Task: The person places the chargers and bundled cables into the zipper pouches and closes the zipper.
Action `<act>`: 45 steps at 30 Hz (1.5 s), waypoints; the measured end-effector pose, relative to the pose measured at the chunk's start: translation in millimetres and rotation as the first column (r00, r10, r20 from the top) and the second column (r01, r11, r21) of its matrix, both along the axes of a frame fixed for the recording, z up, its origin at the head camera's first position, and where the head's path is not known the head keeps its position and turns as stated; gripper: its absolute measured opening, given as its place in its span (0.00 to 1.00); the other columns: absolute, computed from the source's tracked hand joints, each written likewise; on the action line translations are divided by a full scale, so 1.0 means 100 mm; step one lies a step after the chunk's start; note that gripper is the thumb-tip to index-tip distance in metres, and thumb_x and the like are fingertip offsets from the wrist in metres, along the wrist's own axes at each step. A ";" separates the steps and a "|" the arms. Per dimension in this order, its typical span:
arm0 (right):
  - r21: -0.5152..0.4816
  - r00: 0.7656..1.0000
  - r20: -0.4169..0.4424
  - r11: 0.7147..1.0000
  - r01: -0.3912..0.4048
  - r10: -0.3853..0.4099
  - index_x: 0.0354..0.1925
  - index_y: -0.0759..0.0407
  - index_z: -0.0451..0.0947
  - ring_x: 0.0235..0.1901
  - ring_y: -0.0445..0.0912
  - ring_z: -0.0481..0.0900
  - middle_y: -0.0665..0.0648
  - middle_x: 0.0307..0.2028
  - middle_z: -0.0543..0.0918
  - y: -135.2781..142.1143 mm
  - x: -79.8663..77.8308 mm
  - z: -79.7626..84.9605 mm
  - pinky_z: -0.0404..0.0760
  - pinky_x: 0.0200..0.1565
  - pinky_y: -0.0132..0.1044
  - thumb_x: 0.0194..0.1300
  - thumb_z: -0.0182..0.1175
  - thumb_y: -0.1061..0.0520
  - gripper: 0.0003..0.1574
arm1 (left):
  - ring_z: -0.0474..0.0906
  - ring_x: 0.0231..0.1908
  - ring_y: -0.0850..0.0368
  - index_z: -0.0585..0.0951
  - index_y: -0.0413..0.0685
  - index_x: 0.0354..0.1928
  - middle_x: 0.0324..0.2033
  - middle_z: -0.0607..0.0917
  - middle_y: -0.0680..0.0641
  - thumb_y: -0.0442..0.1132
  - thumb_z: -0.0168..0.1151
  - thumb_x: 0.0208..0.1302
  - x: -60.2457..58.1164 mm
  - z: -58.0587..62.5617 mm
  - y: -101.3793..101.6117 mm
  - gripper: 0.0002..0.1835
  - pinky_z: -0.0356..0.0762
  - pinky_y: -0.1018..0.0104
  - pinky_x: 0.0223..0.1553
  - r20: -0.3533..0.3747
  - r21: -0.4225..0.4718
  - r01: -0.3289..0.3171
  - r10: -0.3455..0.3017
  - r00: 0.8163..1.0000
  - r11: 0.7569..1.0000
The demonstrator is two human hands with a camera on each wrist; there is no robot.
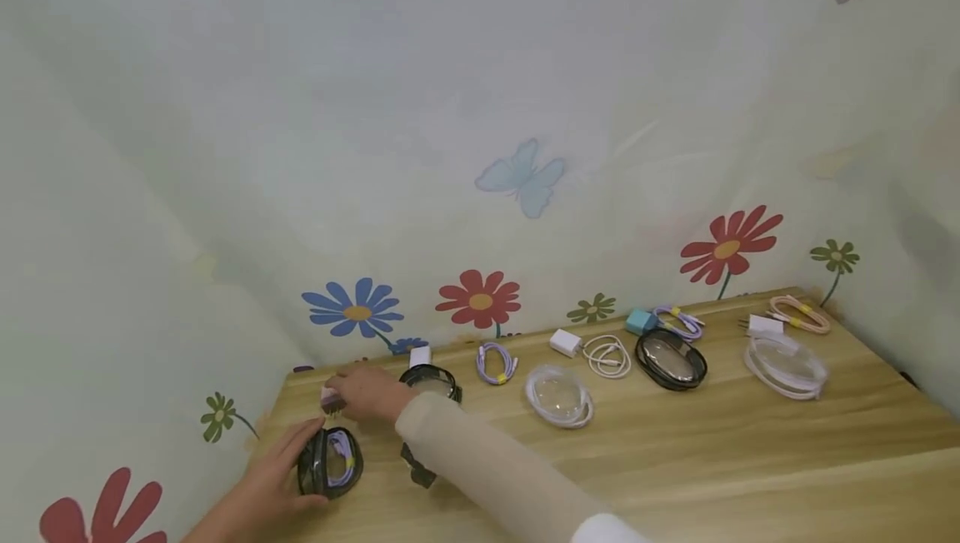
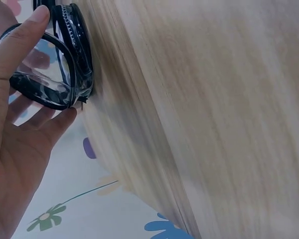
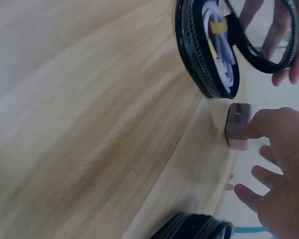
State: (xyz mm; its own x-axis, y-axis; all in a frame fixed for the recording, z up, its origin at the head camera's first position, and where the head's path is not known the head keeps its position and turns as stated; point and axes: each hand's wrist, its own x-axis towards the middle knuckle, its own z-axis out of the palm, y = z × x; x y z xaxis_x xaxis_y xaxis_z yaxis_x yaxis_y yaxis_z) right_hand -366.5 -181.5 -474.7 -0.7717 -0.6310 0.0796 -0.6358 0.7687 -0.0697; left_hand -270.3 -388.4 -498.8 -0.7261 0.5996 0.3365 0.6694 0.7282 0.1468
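My left hand (image 1: 273, 476) holds a small black-edged clear zip case (image 2: 72, 55), its thumb on one side of the raised clear lid and fingers on the other. Inside the case lies a coiled purple cable (image 3: 219, 45) with a yellow tie. Just beyond the case, my right hand (image 1: 369, 393) reaches to a pinkish charger block (image 3: 237, 124) standing on the table. In the right wrist view one digit touches or overlaps the block, while the other fingers are spread apart from it.
Under my right forearm lies another black case (image 1: 429, 381), with a white charger (image 1: 420, 356) behind it. Farther right on the wooden table (image 1: 675, 460) are a purple cable (image 1: 497, 363), clear cases (image 1: 558, 396), a black case (image 1: 671, 358), a teal charger (image 1: 641, 321) and more cables.
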 end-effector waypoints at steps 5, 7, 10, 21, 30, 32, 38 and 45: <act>0.071 0.999 -0.009 0.996 -0.046 0.047 0.71 0.29 0.69 0.68 0.34 0.73 0.35 0.69 0.73 -0.26 0.14 -0.11 0.73 0.68 0.30 0.73 0.60 0.44 0.30 | 0.69 0.62 0.70 0.66 0.45 0.74 0.65 0.75 0.37 0.59 0.85 0.39 0.24 0.03 -0.13 0.60 0.83 0.65 0.46 0.184 -0.022 -0.091 0.093 0.979 0.996; 0.088 0.999 0.001 0.995 -0.038 0.038 0.71 0.27 0.68 0.67 0.33 0.73 0.33 0.69 0.73 -0.34 0.19 -0.13 0.75 0.66 0.30 0.75 0.59 0.44 0.29 | 0.74 0.61 0.61 0.65 0.44 0.74 0.66 0.74 0.36 0.59 0.84 0.40 0.29 0.05 -0.16 0.60 0.83 0.64 0.46 0.212 -0.034 -0.097 0.102 0.972 0.995; 0.117 0.999 -0.016 0.993 -0.028 0.030 0.69 0.27 0.69 0.63 0.32 0.77 0.32 0.66 0.75 -0.40 0.27 -0.15 0.79 0.61 0.29 0.76 0.57 0.44 0.27 | 0.77 0.59 0.48 0.66 0.41 0.73 0.66 0.75 0.35 0.61 0.84 0.39 0.32 0.01 -0.19 0.61 0.83 0.63 0.47 0.209 -0.060 -0.115 0.125 0.970 0.992; 0.198 0.989 -0.117 0.978 -0.062 0.086 0.56 0.35 0.79 0.46 0.33 0.84 0.37 0.48 0.85 -0.20 0.38 -0.09 0.85 0.45 0.28 0.77 0.56 0.44 0.12 | 0.56 0.65 0.86 0.70 0.43 0.71 0.64 0.78 0.40 0.59 0.86 0.31 0.33 -0.05 -0.13 0.62 0.82 0.64 0.53 0.038 0.053 -0.107 0.105 0.994 0.993; 0.112 0.983 -0.156 0.991 -0.077 0.094 0.46 0.38 0.83 0.39 0.34 0.85 0.39 0.41 0.87 0.11 0.49 -0.07 0.85 0.38 0.30 0.79 0.52 0.42 0.12 | 0.50 0.68 0.88 0.69 0.43 0.72 0.63 0.77 0.37 0.57 0.86 0.34 0.23 -0.02 -0.14 0.61 0.52 0.93 0.62 0.010 0.076 0.014 -0.014 1.000 0.997; 0.117 0.978 -0.172 0.988 -0.100 0.119 0.45 0.40 0.83 0.39 0.35 0.85 0.41 0.40 0.87 0.17 0.52 -0.09 0.85 0.39 0.30 0.79 0.52 0.42 0.13 | 0.50 0.69 0.88 0.69 0.45 0.73 0.64 0.77 0.37 0.58 0.85 0.36 0.24 -0.03 -0.13 0.60 0.53 0.92 0.62 0.030 0.081 -0.001 -0.001 1.000 0.997; 0.100 0.977 -0.144 0.985 -0.144 0.157 0.42 0.44 0.81 0.35 0.36 0.84 0.42 0.34 0.86 0.35 0.56 -0.11 0.83 0.39 0.29 0.75 0.59 0.44 0.08 | 0.69 0.68 0.62 0.66 0.52 0.75 0.68 0.75 0.42 0.60 0.83 0.41 0.21 0.02 -0.08 0.58 0.65 0.81 0.63 0.120 0.041 -0.102 0.097 0.988 0.994; -0.114 0.982 -0.034 0.976 -0.187 0.184 0.34 0.51 0.76 0.26 0.36 0.71 0.45 0.26 0.77 0.65 0.61 -0.10 0.68 0.29 0.25 0.68 0.64 0.58 0.07 | 0.72 0.66 0.36 0.66 0.44 0.74 0.69 0.74 0.36 0.55 0.85 0.40 0.06 0.13 0.03 0.58 0.78 0.52 0.62 0.148 0.023 -0.085 0.081 0.986 0.996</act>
